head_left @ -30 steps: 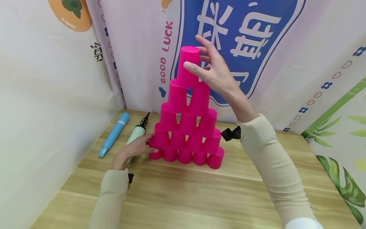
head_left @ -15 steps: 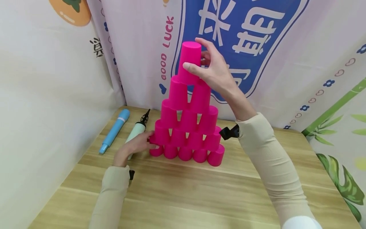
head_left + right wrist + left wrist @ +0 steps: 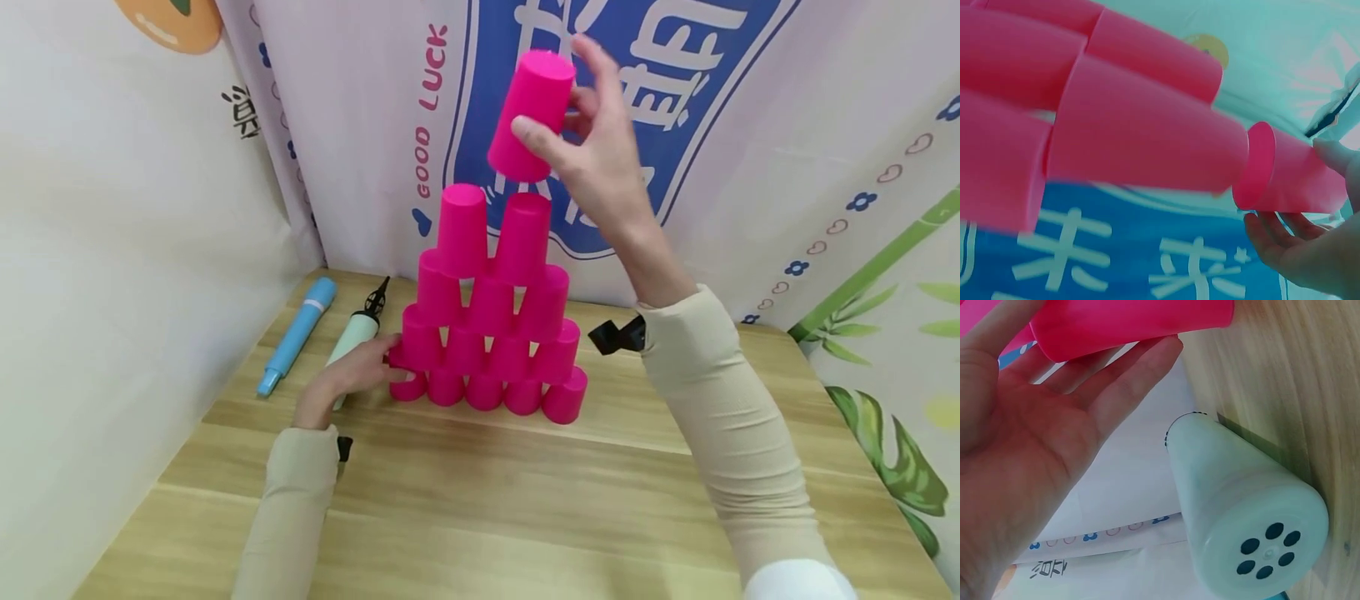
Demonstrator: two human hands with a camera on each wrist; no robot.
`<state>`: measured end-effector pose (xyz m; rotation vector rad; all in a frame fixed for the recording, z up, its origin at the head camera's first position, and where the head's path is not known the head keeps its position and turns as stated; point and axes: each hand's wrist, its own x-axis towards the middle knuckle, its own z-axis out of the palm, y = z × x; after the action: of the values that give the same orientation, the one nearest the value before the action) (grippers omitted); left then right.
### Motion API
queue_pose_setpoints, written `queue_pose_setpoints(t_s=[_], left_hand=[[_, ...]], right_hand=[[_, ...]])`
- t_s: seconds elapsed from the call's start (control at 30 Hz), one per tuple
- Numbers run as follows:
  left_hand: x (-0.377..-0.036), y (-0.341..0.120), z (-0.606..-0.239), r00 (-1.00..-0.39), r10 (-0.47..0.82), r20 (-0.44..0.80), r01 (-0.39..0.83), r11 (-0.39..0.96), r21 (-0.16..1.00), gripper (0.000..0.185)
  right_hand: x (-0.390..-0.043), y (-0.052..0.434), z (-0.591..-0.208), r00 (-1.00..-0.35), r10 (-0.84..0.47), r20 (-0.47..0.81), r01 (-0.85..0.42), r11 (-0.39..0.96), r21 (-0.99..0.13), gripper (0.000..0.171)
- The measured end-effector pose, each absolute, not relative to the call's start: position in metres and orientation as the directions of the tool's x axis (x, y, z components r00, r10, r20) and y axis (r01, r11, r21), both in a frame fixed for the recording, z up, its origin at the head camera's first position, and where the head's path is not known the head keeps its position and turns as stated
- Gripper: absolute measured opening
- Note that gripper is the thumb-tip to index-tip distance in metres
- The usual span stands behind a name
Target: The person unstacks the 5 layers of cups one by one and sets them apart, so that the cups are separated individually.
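My right hand (image 3: 600, 158) grips a pink cup (image 3: 534, 117) upside down, tilted, above the stack, thumb in front and fingers behind. In the right wrist view a gap shows between this held cup's open rim (image 3: 1257, 165) and part of the cup stack (image 3: 1147, 131). Below, pink cups (image 3: 491, 312) stand mouth down in a pyramid, with two in its top row. At its lower left, my left hand (image 3: 360, 367) rests against the end cup of the bottom row, thumb in front. Its fingers lie fairly straight along a cup (image 3: 1141, 325) in the left wrist view.
A pale green hand pump (image 3: 354, 337) with a black nozzle lies just behind my left hand. Left of it is a blue pump-like tube (image 3: 298, 333). A printed cloth (image 3: 360, 150) hangs behind the wooden table (image 3: 480, 508).
My right hand has lifted the top cup off the pyramid, up and to the right, tilting it. The left hand stays by the bottom row.
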<state>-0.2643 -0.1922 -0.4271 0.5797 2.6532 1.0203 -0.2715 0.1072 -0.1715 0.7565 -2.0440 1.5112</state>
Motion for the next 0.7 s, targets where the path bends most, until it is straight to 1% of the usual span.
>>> queue_pose_setpoints(t_s=[0.17, 0.33, 0.57, 0.7], left_hand=[[-0.266, -0.191, -0.426, -0.895, 0.437, -0.084, 0.274, 0.691, 0.669, 0.054], [-0.266, -0.192, -0.426, -0.899, 0.426, -0.096, 0.262, 0.702, 0.663, 0.055], [-0.265, -0.192, -0.426, -0.898, 0.427, -0.105, 0.259, 0.706, 0.660, 0.057], [-0.266, -0.191, -0.424, -0.898, 0.428, -0.097, 0.260, 0.698, 0.667, 0.056]], right_hand=[[-0.273, 0.128, -0.172, -0.713, -0.022, 0.700, -0.685, 0.235, -0.690, 0.087], [-0.278, 0.151, -0.185, -0.717, 0.048, 0.695, -0.666, 0.249, -0.704, 0.087], [-0.287, 0.180, -0.216, -0.780, 0.117, 0.615, -0.563, 0.299, -0.770, 0.085], [-0.290, 0.192, -0.227, -0.799, 0.139, 0.585, -0.523, 0.320, -0.790, 0.080]])
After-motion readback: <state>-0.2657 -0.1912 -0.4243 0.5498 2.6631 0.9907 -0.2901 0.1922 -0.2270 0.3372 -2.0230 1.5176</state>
